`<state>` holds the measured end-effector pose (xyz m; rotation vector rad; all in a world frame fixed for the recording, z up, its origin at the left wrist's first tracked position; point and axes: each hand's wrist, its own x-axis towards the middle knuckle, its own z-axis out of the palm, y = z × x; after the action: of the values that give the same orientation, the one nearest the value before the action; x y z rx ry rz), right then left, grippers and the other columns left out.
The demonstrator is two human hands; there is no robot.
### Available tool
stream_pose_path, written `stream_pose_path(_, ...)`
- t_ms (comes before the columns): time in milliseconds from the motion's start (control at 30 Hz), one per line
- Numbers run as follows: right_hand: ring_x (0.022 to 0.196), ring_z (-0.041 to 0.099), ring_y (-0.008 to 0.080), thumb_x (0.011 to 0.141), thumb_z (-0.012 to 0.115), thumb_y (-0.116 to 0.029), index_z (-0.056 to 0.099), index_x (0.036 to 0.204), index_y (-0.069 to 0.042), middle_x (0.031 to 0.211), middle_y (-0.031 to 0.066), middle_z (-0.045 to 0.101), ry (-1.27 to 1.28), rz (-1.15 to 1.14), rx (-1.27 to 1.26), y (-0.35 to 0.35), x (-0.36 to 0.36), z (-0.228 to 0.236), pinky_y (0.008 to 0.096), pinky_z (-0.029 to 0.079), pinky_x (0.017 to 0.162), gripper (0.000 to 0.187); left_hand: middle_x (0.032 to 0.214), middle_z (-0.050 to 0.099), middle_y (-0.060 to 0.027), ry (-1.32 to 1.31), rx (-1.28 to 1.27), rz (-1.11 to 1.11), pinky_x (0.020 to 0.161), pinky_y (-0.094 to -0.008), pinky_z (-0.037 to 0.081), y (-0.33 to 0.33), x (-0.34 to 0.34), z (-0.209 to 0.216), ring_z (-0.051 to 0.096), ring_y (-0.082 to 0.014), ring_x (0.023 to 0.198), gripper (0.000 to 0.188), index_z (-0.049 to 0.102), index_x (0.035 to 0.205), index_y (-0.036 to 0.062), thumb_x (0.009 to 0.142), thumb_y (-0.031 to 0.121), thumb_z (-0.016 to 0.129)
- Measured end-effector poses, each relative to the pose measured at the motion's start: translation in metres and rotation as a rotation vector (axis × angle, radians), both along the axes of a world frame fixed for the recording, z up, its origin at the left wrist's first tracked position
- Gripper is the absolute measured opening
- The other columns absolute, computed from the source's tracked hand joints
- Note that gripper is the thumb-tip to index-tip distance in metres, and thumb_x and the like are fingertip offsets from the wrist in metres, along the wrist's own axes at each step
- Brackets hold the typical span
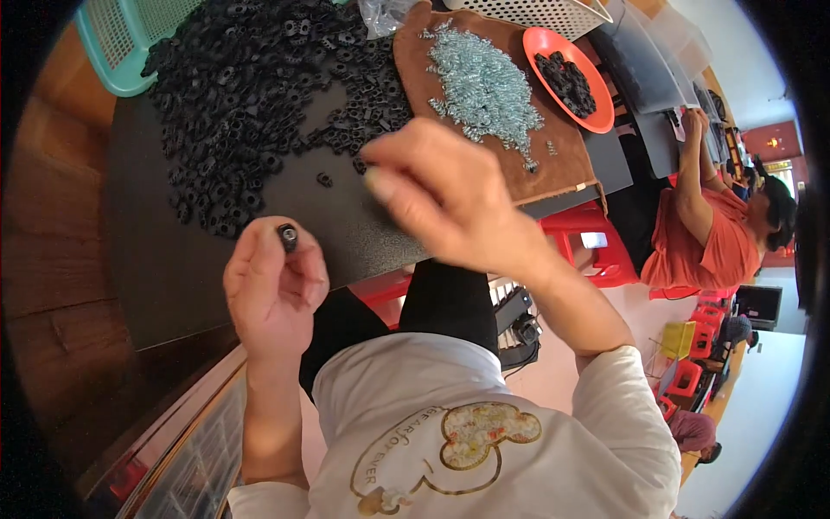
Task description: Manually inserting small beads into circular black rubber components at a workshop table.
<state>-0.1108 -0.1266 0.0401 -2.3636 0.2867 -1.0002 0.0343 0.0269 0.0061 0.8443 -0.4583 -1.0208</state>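
My left hand [278, 281] is closed around a small black plastic part [288, 238], held upright between thumb and fingers. A round metallic spot, like a spring end, shows in its top opening. My right hand [454, 195] is raised over the table's near side, blurred by motion, its thumb and forefinger pointing left toward the black parts. Whether anything is between those fingertips cannot be made out. A large heap of similar black parts [251, 104] spreads beyond my hands, and one loose black part [324, 179] lies between them. A pile of small silvery coil springs [484, 82] lies beyond my right hand.
The springs rest on a brown cloth [566, 164] beside an orange plate [605, 119] of black pieces. A teal basket [104, 65] stands far left, a white perforated basket [553, 19] at the back. On the right, another person [709, 229] in an orange shirt works at a table.
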Motion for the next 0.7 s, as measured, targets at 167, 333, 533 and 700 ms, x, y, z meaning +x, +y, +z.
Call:
stream_pose_path(167,0.077,0.061,0.0367,0.085,0.063,-0.007,0.062,0.095,-0.001,0.083,0.0156,0.060,0.143,-0.052,-0.013,-0.030,0.000,-0.012,0.0426,0.050,0.067,0.012,0.066,0.053,-0.0085,-0.043,-0.045,0.070,0.043,-0.0218,0.034,0.004,0.014,0.009,0.042,-0.0099,0.047,0.030,0.053,0.092,-0.0009,0.104,0.025,0.042)
stream_pose_path(333,0.077,0.064,0.0356,0.079,0.061,-0.008,0.061,0.084,0.000,0.082,0.0148,0.058,0.404,0.058,-0.195,-0.014,0.031,-0.002,0.0433,0.053,0.063,0.010,0.067,0.054,-0.0089,0.032,-0.005,0.042,0.044,-0.0225,0.035,0.007,0.014,-0.002,0.044,-0.0105,0.050,0.029,0.054,0.093,-0.0004,0.104,0.024,0.043)
stream_pose_path(533,0.074,0.067,0.0332,0.078,0.060,-0.009,0.063,0.082,0.000,0.081,0.0155,0.060,0.483,0.052,-0.337,-0.005,0.054,0.001,0.0403,0.055,0.059,0.011,0.068,0.055,-0.0090,0.000,0.009,0.028,0.045,-0.0223,0.036,0.004,0.015,-0.004,0.044,-0.0103,0.051,0.028,0.055,0.094,-0.0007,0.103,0.024,0.044)
stream_pose_path(700,0.074,0.068,0.0332,0.079,0.059,-0.010,0.065,0.084,0.001,0.082,0.0185,0.062,0.568,0.081,-0.440,-0.008,0.055,0.006,0.0398,0.056,0.059,0.014,0.068,0.055,-0.0093,-0.034,-0.030,0.018,0.045,-0.0219,0.036,0.003,0.015,-0.004,0.044,-0.0100,0.051,0.028,0.056,0.095,-0.0008,0.103,0.024,0.044)
